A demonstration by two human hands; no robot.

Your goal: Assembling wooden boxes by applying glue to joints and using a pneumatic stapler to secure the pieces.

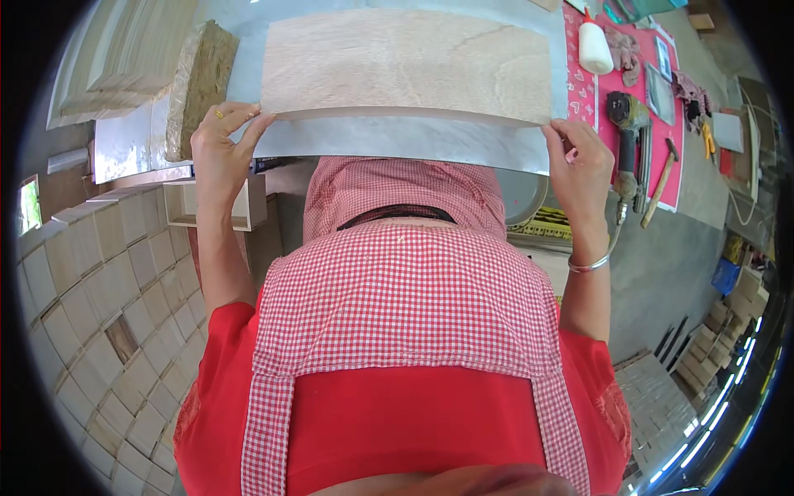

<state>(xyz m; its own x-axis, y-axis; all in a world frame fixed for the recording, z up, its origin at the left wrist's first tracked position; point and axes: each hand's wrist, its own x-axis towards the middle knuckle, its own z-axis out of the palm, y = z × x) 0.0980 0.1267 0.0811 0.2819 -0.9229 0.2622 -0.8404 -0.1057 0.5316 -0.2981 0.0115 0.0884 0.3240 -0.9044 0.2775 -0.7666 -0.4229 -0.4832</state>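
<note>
A pale rectangular wooden board lies across the metal-topped workbench in front of me. My left hand pinches its near left corner between thumb and fingers. At the near right corner, my right hand grips it the same way, thumb on the near edge. Both forearms reach up from below. The board's near edge bows slightly in this view, and its underside is hidden.
A stack of thin boards and a plastic-wrapped block stand at left. On a pink cloth at right lie a white glue bottle, a nail gun with a hose, and a hammer. Wooden pieces are stacked lower left.
</note>
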